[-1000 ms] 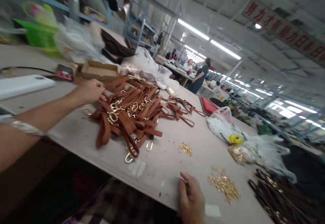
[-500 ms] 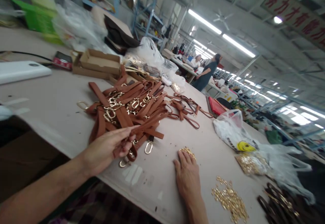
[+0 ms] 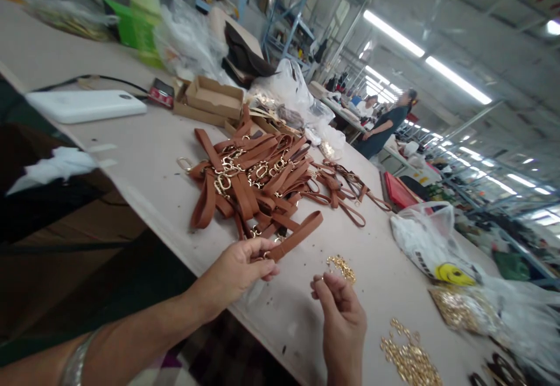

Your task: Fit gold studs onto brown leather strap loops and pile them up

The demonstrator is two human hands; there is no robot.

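Observation:
My left hand (image 3: pixel 242 269) pinches the metal end of a brown leather strap (image 3: pixel 300 235), whose loop points up and to the right. Behind it lies a heap of brown straps (image 3: pixel 245 190) with gold clasps. My right hand (image 3: pixel 343 316) is closed, thumb against fingertips, on something too small to make out. Just beyond its fingers is a small pile of gold pieces (image 3: pixel 342 267) on the table. A larger pile of gold pieces (image 3: pixel 411 355) lies to the right of that hand.
Cardboard boxes (image 3: pixel 214 97), a white device (image 3: pixel 87 106) and a green bottle (image 3: pixel 146 18) stand at the back left. Plastic bags (image 3: pixel 420 231) lie on the right, near a bag of gold pieces (image 3: pixel 466 310). People (image 3: pixel 387 123) are in the background.
My left hand has drawn one strap out of the heap toward me. My right hand, flat on the small gold pile before, has lifted and closed its fingers. The view has shifted.

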